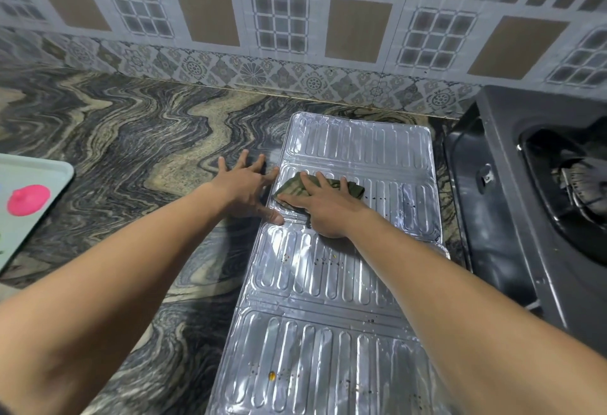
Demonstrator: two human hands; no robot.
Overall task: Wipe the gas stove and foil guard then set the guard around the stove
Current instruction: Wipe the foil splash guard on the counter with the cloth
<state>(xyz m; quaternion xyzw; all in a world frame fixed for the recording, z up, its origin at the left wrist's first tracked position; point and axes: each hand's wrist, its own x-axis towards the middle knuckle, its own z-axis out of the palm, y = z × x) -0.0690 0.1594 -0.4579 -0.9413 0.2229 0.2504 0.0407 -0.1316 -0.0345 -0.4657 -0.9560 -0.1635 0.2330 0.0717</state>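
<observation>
- We see the foil guard [328, 283] lying flat and unfolded on the desk [131, 138], just left of the gas stove [512, 191]. Its near end runs off the bottom edge, and the right forearm covers part of its right side.
- The right hand [328, 209] lies flat, fingers straight and slightly apart. It presses a green cloth [290, 189] onto the second panel from the wall, and most of the cloth is hidden beneath the palm.
- The left hand [244, 184] rests on the desk with fingers spread, its thumb on the foil guard's left edge.
- The gas stove is cut off at the right edge; we make out only part of one burner, blurred.
- At the left edge a pale tray [49, 171] is cropped, and we cannot identify the pink object [28, 200] on it.
- Dark specks dot the nearer panels.
</observation>
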